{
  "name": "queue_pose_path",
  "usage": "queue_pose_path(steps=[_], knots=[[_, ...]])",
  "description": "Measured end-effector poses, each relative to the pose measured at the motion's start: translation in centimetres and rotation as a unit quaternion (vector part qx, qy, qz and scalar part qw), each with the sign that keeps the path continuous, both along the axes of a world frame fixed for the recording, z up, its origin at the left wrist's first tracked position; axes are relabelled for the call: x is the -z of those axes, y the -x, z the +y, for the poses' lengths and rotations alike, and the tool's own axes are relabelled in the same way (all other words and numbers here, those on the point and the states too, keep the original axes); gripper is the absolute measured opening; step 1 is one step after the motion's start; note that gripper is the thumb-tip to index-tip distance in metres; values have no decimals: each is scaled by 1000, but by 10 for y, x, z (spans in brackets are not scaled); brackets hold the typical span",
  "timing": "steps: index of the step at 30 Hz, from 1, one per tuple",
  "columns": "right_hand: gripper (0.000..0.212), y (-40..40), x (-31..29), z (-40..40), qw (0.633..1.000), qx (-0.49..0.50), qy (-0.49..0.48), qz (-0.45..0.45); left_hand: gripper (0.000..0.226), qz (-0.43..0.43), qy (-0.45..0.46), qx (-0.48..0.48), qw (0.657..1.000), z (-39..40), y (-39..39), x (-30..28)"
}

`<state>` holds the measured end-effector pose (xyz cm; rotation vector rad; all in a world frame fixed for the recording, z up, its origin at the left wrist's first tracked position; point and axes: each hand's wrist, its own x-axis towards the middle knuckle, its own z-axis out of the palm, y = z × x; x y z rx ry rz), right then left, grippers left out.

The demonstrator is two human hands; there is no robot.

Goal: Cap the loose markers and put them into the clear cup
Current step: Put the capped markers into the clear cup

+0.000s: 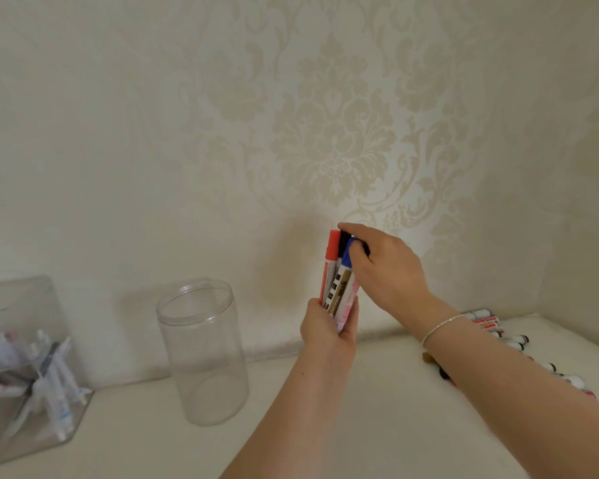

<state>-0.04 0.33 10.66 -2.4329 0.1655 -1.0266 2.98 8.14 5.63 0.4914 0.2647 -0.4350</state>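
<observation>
Cream damask wallpaper (pixel 325 115) backed a pale off-white tabletop (pixel 377 426) as I watched. My left hand (pixel 329 331) was wrapped round the lower ends of an upright bundle of capped markers (pixel 338 281), red, black and blue caps uppermost, held well above the surface and to the right of the tall clear plastic cylinder cup (pixel 203 350). I judged the bundle was gathered that way so several could go in at once. My right hand (pixel 384 267), a thin silver bracelet (pixel 440 328) at its wrist, curled over the top of the bundle, fingers gripping the blue cap (pixel 349 252), apparently pressing it home or squaring the tops.

As far as I could tell the cup held nothing, so none had gone in yet. At the far left, a clear square-sided plastic box (pixel 25 357) held a jumble of white pens. More loose markers (pixel 498 331) lay along the right edge, partly hidden behind my right forearm.
</observation>
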Motion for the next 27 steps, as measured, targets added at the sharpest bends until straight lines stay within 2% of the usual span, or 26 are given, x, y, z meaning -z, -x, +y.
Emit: queue_pose_path(steps=[2, 3, 7, 9, 11, 12, 14, 17, 20, 23, 27], knots=[[27, 0, -8, 2, 998, 11, 56, 22, 20, -10, -28, -4, 1000, 5, -1, -5], [20, -1, -12, 4, 998, 3, 54, 23, 20, -17, -48, -6, 999, 7, -1, -7], [29, -1, -20, 12, 996, -50, -68, -32, 23, -76, -136, -45, 987, 16, -1, -19], [23, 1, -26, 17, 983, -69, -157, -70, 23, -130, -177, -96, 971, 22, -2, -29], [19, 4, -34, 23, 956, -121, -252, -86, 22, -194, -225, -150, 943, 32, -4, -42], [24, 6, -38, 27, 941, -156, -289, -85, 22, -222, -254, -177, 924, 40, -5, -48], [32, 9, -48, 37, 912, -224, -335, -73, 21, -270, -305, -225, 885, 56, -10, -62], [31, 7, -61, 57, 875, -285, -388, -54, 23, -315, -359, -277, 834, 80, -20, -75], [24, -2, -64, 78, 863, -291, -411, -42, 24, -327, -404, -307, 797, 99, -32, -77], [15, -15, -56, 93, 860, -271, -427, -61, 25, -322, -461, -295, 773, 113, -46, -71], [13, -25, -45, 104, 827, -264, -492, -76, 27, -340, -536, -275, 722, 130, -55, -76]])
